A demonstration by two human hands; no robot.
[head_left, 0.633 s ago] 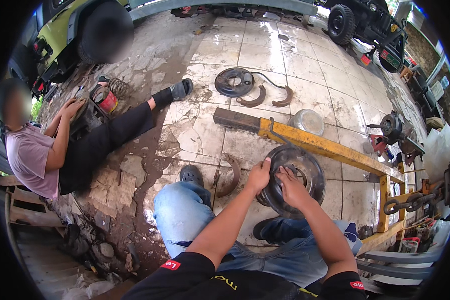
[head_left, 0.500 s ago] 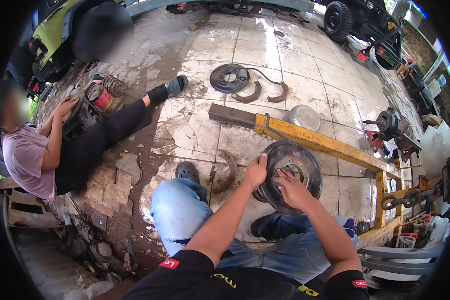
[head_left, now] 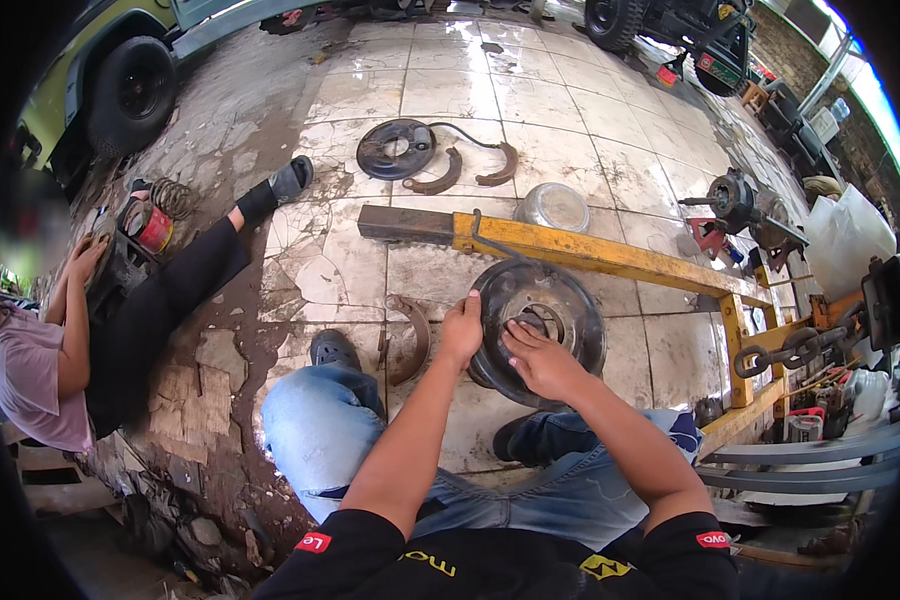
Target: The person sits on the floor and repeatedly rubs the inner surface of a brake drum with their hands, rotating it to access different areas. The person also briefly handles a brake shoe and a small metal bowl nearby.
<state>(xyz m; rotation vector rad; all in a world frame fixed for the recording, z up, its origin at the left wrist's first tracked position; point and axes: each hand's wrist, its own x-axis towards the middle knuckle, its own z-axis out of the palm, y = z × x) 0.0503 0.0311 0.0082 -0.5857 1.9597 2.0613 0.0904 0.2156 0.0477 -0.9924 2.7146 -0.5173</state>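
A round dark brake backing plate (head_left: 575,310) is tilted up in front of my knees, with a hole at its centre. My left hand (head_left: 462,332) is closed on its left rim, thumb up. My right hand (head_left: 542,358) lies over the plate beside the centre hole, fingers pressed together against a small dark piece that I cannot make out. Part of another round piece shows under the plate's lower left edge. A curved rusty brake shoe (head_left: 410,342) lies on the tiles left of my left hand.
A yellow steel beam (head_left: 590,255) crosses beyond the plate. Farther off lie another backing plate (head_left: 395,148), two brake shoes (head_left: 438,173) and a round metallic bowl-like part (head_left: 552,208). A seated person (head_left: 35,370) is at left. A chain (head_left: 800,345) hangs at right.
The view has swung right, so everything sits farther left. My left hand still grips the rim; my right hand's fingers have shifted slightly over the plate's centre.
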